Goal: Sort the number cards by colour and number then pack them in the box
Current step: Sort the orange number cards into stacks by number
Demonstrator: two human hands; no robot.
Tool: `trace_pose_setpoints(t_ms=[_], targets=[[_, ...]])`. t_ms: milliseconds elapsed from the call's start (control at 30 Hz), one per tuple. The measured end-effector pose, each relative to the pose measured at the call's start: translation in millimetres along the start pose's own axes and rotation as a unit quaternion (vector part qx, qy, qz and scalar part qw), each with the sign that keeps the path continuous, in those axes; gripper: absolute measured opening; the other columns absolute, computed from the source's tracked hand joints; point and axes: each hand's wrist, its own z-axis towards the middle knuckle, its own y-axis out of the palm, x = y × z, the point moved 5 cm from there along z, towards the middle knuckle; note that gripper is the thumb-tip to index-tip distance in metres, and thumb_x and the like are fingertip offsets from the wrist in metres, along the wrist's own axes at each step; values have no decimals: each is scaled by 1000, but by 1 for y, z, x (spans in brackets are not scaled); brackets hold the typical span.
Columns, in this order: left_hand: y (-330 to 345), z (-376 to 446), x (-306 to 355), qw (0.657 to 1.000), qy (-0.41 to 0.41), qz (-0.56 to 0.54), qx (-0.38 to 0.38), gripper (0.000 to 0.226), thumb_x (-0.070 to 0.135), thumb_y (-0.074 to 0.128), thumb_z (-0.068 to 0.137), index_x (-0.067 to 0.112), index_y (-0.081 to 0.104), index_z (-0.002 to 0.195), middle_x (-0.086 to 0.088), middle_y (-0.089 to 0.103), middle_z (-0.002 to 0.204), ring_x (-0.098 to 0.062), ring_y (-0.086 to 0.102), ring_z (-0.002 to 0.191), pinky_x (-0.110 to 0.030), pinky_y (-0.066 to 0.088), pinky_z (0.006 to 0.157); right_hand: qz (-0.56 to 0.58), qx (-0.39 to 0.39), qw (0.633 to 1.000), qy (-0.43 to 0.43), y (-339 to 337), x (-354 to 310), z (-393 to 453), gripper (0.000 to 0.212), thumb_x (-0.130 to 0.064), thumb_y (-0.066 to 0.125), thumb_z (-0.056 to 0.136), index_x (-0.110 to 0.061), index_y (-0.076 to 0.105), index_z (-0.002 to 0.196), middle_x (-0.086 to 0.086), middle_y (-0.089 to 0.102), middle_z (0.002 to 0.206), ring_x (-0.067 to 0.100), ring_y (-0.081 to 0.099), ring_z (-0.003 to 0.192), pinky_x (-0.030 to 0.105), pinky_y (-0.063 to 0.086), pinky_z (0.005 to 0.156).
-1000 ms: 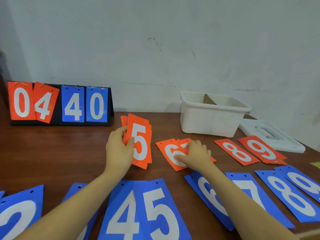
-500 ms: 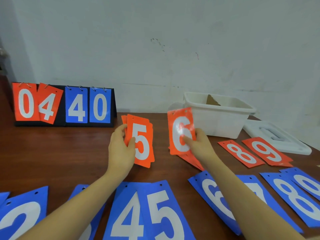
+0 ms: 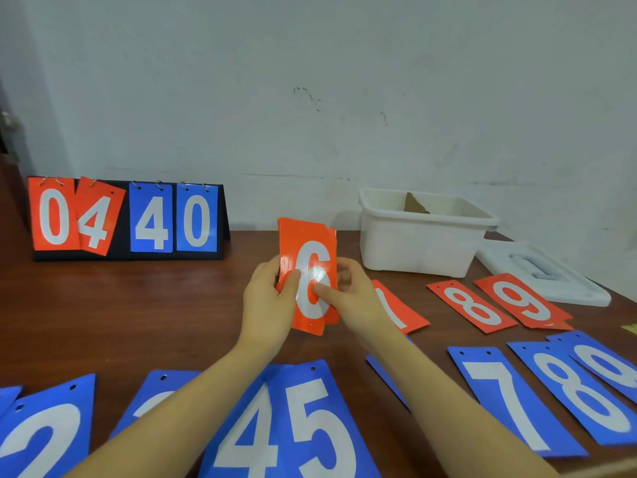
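Both hands hold one upright stack of orange cards [image 3: 307, 243] above the table centre, with a white 6 on the front card. My left hand [image 3: 267, 301] grips the stack's left edge. My right hand [image 3: 351, 294] grips its right side, thumb across the 6. Orange cards 7 [image 3: 401, 313], 8 [image 3: 470, 305] and 9 [image 3: 522, 300] lie flat to the right. Blue cards lie along the near edge: 2 [image 3: 44, 432], 4 [image 3: 255, 429], 5 [image 3: 317, 426], 7 [image 3: 510, 398], 8 [image 3: 582, 395], 9 [image 3: 606, 363]. The white box [image 3: 418, 243] stands open behind the orange row.
A black scoreboard stand [image 3: 127, 219] with orange 0 4 and blue 4 0 stands at the back left by the wall. The white box lid [image 3: 548, 274] lies right of the box. A piece of cardboard [image 3: 415, 203] sticks up inside the box.
My right hand lifted the orange 6 card off the table and brought it left onto the stack in my left hand, covering the 5. The orange 7 now lies uncovered.
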Motion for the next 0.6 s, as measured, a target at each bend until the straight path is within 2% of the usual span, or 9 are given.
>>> trace_pose_setpoints(t_ms=[67, 100, 133, 200, 233, 300, 467, 533, 600], targets=[[-1, 3, -3, 1000, -9, 27, 8, 33, 21, 53, 93, 24, 53, 126, 6, 55, 110, -12, 59, 98, -21, 49, 77, -80, 28, 996, 4, -26, 2, 7, 36, -23, 64, 88, -17, 52, 122, 3, 61, 102, 14, 60, 93, 23, 48, 79], [-2, 5, -4, 999, -15, 29, 14, 36, 20, 52, 93, 23, 50, 130, 6, 55, 112, -11, 57, 97, -22, 48, 77, -160, 56, 985, 22, -44, 8, 13, 34, -27, 62, 89, -16, 55, 120, 3, 61, 109, 14, 58, 97, 24, 45, 83], [-3, 6, -4, 999, -18, 24, 20, 40, 18, 52, 93, 24, 46, 132, 7, 55, 113, -9, 55, 97, -22, 48, 78, -257, 81, 961, 58, -62, 18, 19, 35, -32, 60, 89, -16, 57, 120, 5, 58, 119, 17, 55, 107, 28, 43, 91], [-3, 9, -4, 999, -21, 12, 27, 46, 16, 53, 93, 25, 38, 136, 9, 53, 111, -7, 53, 96, -16, 49, 73, -430, 87, 883, 166, -90, 40, 22, 53, -47, 59, 86, -13, 51, 126, 10, 46, 135, 28, 43, 125, 40, 36, 104], [-1, 10, -4, 999, -23, 16, 26, 47, 15, 54, 93, 25, 36, 136, 9, 52, 109, -6, 52, 95, -12, 47, 68, -478, 80, 849, 211, -99, 48, 22, 67, -55, 59, 82, -11, 45, 131, 13, 39, 140, 31, 35, 131, 43, 29, 107], [3, 12, -4, 999, -22, 35, 17, 47, 16, 54, 92, 24, 36, 135, 9, 51, 111, -5, 50, 96, -10, 44, 68, -506, 72, 822, 251, -106, 54, 22, 85, -65, 61, 75, -8, 40, 135, 17, 32, 144, 34, 29, 135, 44, 24, 110], [1, 16, -8, 998, -23, 52, 25, 45, 16, 53, 93, 22, 38, 135, 1, 54, 128, -5, 49, 101, -21, 45, 79, -455, 33, 854, 252, -96, 53, 35, 79, -56, 72, 71, -13, 44, 131, 12, 43, 136, 32, 37, 130, 43, 29, 106], [-5, 16, -8, 998, -19, 54, 30, 44, 17, 54, 93, 22, 39, 134, 1, 55, 127, -5, 50, 100, -19, 46, 76, -402, 74, 891, 196, -95, 48, 37, 55, -39, 73, 77, -12, 45, 116, 5, 55, 113, 29, 48, 119, 41, 32, 103], [-12, 16, -8, 997, -13, 58, 40, 43, 16, 53, 93, 21, 39, 133, 1, 55, 125, -5, 51, 99, -16, 45, 73, -315, 130, 933, 119, -100, 37, 38, 28, -21, 66, 84, -13, 43, 99, 0, 55, 89, 27, 56, 99, 39, 43, 92]])
